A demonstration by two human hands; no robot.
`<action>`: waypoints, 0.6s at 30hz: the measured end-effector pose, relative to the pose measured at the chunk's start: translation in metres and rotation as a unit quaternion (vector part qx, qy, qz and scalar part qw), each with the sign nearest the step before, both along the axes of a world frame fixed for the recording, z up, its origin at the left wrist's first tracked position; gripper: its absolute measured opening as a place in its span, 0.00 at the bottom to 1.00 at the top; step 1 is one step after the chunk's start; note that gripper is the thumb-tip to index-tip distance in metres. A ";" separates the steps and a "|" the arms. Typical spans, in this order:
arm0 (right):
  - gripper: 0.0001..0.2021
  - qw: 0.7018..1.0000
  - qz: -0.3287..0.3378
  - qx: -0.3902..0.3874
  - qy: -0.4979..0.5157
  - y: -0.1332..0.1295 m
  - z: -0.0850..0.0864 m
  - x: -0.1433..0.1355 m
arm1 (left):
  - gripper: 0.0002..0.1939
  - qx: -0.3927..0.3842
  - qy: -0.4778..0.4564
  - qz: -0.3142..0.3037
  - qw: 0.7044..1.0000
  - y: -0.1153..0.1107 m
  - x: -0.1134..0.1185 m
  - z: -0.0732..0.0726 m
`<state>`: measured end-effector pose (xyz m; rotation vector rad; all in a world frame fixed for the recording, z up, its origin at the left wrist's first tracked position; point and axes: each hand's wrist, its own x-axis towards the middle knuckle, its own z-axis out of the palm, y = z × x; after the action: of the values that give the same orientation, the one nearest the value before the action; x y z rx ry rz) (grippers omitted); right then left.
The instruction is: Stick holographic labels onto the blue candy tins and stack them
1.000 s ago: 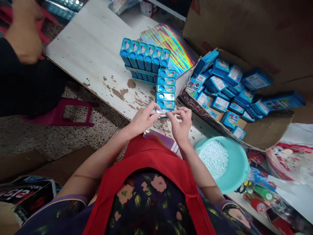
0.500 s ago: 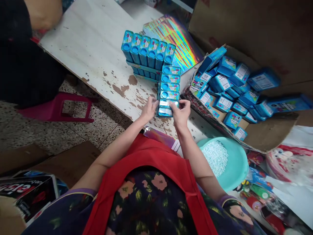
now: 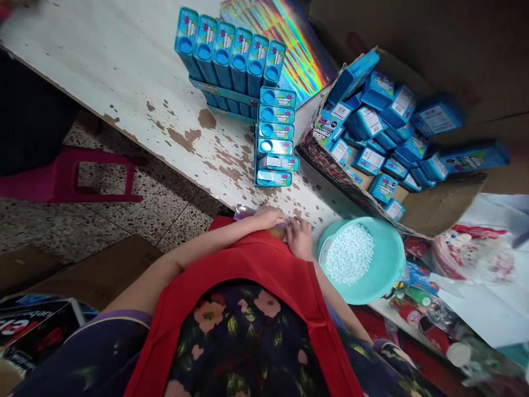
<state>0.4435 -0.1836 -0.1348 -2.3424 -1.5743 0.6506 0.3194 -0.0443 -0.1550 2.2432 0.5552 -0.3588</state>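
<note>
At the near table edge, my left hand (image 3: 268, 217) lies over a shiny purple iridescent sheet (image 3: 243, 212), its fingers pinched at the sheet's right part. My right hand (image 3: 300, 238) is beside it, fingers curled together at the same sheet; the fingertips are partly hidden. Just beyond stands a tray holding a row of blue candy tins (image 3: 276, 131). Shiny strips cover the two nearest tins, one of which sits a little to the right. Behind, a second tray holds another row of blue tins (image 3: 231, 49) with round hollows in their tops.
A cardboard box (image 3: 330, 171) of jumbled blue tins stands at right. Below it is a turquoise basin (image 3: 390, 259) with small white candies (image 3: 351, 253). Rainbow sheets (image 3: 297, 44) lie at the back. A pink stool (image 3: 61, 173) stands on the floor at left.
Both hands have left the nearest tins in the row and come back to the iridescent sheet at the table edge. The whole view has shifted slightly.
</note>
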 end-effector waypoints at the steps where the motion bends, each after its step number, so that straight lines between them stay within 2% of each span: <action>1: 0.17 0.999 0.025 -0.018 -0.018 -0.002 -0.001 -0.001 | 0.16 -0.006 0.017 -0.003 1.000 0.002 0.005 -0.003; 7: 0.20 0.984 0.150 -0.086 -0.053 -0.006 0.001 0.004 | 0.16 0.000 0.053 0.018 0.998 0.003 0.011 -0.011; 11: 0.17 0.979 0.175 -0.099 -0.037 -0.008 0.005 0.006 | 0.17 0.001 0.063 0.032 0.998 0.002 0.013 -0.009; 14: 0.10 0.986 0.145 -0.082 -0.012 -0.008 0.008 0.007 | 0.17 -0.005 0.067 0.038 0.997 0.002 0.015 -0.007; 18: 0.09 0.995 0.012 -0.017 0.102 -0.005 0.023 0.009 | 0.17 -0.050 0.027 0.080 0.995 0.004 0.010 0.007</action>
<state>0.4524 -0.1885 -0.1117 -2.2018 -1.5145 0.8983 0.3292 -0.0402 -0.1481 2.0815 0.7252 -0.3583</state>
